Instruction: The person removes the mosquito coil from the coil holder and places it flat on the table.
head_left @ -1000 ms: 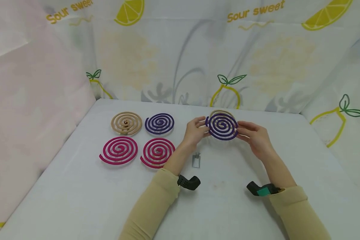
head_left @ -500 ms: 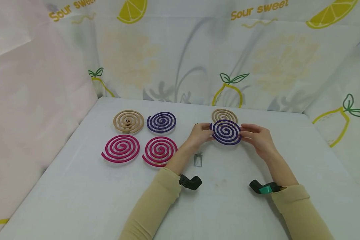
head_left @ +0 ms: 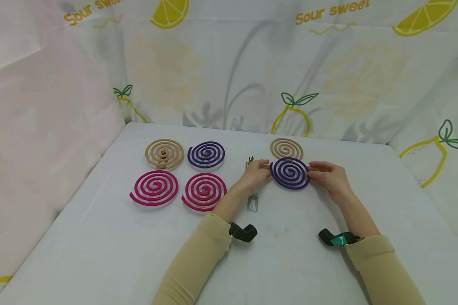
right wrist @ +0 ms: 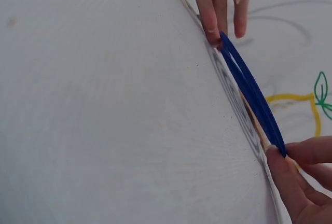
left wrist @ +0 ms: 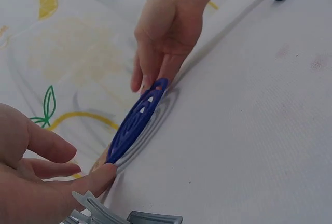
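Note:
A purple-blue mosquito coil [head_left: 290, 173] is held above the white table, its shadow falling beneath it. My right hand [head_left: 330, 180] pinches the coil's right edge between thumb and fingers. At the left edge, my left hand [head_left: 255, 176] has its fingers extended and its thumb [left wrist: 101, 178] against or very near the rim; exact contact is hard to tell. Just behind the held coil lies a tan coil [head_left: 286, 148]. A metal coil stand [head_left: 252, 203] rests below the left wrist, and another stand [head_left: 250, 160] is partly hidden behind the left hand.
Further left on the table [head_left: 110, 237] sit a tan coil [head_left: 164, 153], a purple coil [head_left: 206, 154] and two pink coils, the left one [head_left: 154, 188] and the right one [head_left: 204, 190]. The left forearm passes close to the right pink coil. A lemon-print cloth [head_left: 229, 63] hangs behind.
Both hands have brought the purple coil down and toward me, uncovering more of the tan coil behind it. The left fingers now sit less over its edge.

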`<act>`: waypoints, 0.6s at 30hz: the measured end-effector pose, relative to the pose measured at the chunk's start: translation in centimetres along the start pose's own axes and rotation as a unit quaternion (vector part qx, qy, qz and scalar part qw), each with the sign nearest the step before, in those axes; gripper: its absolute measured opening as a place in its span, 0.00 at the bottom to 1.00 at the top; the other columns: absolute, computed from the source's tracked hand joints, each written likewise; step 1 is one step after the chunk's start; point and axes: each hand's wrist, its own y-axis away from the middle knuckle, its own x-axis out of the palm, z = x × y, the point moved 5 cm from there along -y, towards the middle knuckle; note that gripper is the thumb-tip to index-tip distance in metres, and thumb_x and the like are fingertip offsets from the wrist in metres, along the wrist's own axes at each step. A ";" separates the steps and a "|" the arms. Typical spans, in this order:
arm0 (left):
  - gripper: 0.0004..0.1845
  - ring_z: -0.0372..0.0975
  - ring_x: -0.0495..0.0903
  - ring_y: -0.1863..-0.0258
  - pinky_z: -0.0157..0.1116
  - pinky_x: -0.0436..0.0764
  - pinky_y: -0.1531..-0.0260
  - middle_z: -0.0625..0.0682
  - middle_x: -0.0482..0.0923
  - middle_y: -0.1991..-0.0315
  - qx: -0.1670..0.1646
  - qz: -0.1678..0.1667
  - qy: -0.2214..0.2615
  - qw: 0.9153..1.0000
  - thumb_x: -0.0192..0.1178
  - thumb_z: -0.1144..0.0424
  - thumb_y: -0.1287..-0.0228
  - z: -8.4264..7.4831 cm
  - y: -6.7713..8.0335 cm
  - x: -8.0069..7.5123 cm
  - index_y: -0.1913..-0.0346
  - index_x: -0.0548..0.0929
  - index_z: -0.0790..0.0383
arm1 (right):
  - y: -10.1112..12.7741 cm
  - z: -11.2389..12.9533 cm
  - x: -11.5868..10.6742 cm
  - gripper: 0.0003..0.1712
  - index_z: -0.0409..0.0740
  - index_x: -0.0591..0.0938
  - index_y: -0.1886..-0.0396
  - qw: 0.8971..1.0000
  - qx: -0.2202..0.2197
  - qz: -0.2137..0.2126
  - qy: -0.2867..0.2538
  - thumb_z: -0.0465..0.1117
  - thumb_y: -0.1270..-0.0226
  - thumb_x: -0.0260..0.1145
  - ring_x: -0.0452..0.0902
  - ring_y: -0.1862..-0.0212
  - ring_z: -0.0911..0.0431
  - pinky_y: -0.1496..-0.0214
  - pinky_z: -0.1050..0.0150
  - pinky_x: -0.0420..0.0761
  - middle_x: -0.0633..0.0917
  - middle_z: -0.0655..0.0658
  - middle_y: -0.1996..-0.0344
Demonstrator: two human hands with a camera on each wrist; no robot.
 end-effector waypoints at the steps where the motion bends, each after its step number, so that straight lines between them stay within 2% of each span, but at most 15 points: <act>1: 0.28 0.47 0.77 0.41 0.37 0.80 0.40 0.66 0.70 0.33 -0.001 -0.002 -0.004 1.000 0.48 0.76 0.29 0.0 0.0 0.0 0.27 0.63 0.73 | 0.0 0.0 0.0 0.33 0.19 0.66 0.34 1.000 -0.001 0.000 0.002 0.26 0.36 0.66 0.83 0.65 0.68 0.59 0.73 0.85 0.87 0.59 0.70; 6: 0.29 0.43 0.78 0.47 0.30 0.81 0.51 0.65 0.73 0.35 -0.005 -0.007 -0.021 1.000 0.49 0.77 0.32 -0.2 0.3 -0.2 0.28 0.65 0.70 | 0.2 0.2 0.2 0.31 0.19 0.67 0.35 0.999 -0.002 -0.005 0.042 0.25 0.35 0.65 0.83 0.65 0.69 0.59 0.73 0.86 0.86 0.60 0.71; 10: 0.30 0.46 0.78 0.43 0.26 0.77 0.59 0.66 0.73 0.34 -0.005 -0.004 -0.037 0.999 0.48 0.77 0.33 -0.4 0.5 -0.2 0.27 0.65 0.69 | 0.3 0.6 0.3 0.28 0.20 0.69 0.36 0.996 -0.013 -0.009 0.083 0.26 0.34 0.63 0.83 0.66 0.71 0.59 0.73 0.85 0.86 0.62 0.71; 13: 0.30 0.48 0.76 0.39 0.25 0.76 0.60 0.67 0.72 0.33 -0.002 0.000 -0.039 0.999 0.46 0.78 0.33 -0.5 0.5 -0.1 0.27 0.65 0.70 | 0.4 0.7 0.3 0.28 0.19 0.69 0.36 0.995 -0.018 -0.009 0.096 0.27 0.33 0.63 0.84 0.67 0.70 0.59 0.73 0.85 0.87 0.60 0.71; 15: 0.30 0.49 0.76 0.38 0.25 0.76 0.59 0.67 0.72 0.33 -0.001 0.001 -0.037 0.999 0.46 0.78 0.33 -0.5 0.5 -0.1 0.28 0.65 0.70 | 0.4 0.8 0.2 0.28 0.20 0.70 0.36 0.993 -0.016 -0.011 0.114 0.28 0.33 0.63 0.84 0.67 0.70 0.60 0.73 0.85 0.88 0.58 0.69; 18: 0.29 0.49 0.76 0.38 0.28 0.78 0.54 0.66 0.72 0.33 0.000 0.000 -0.042 0.999 0.46 0.77 0.33 -0.4 0.6 0.0 0.28 0.65 0.70 | 0.5 0.9 0.1 0.27 0.24 0.72 0.36 0.986 -0.005 -0.018 0.163 0.31 0.32 0.64 0.83 0.67 0.71 0.60 0.73 0.85 0.89 0.45 0.60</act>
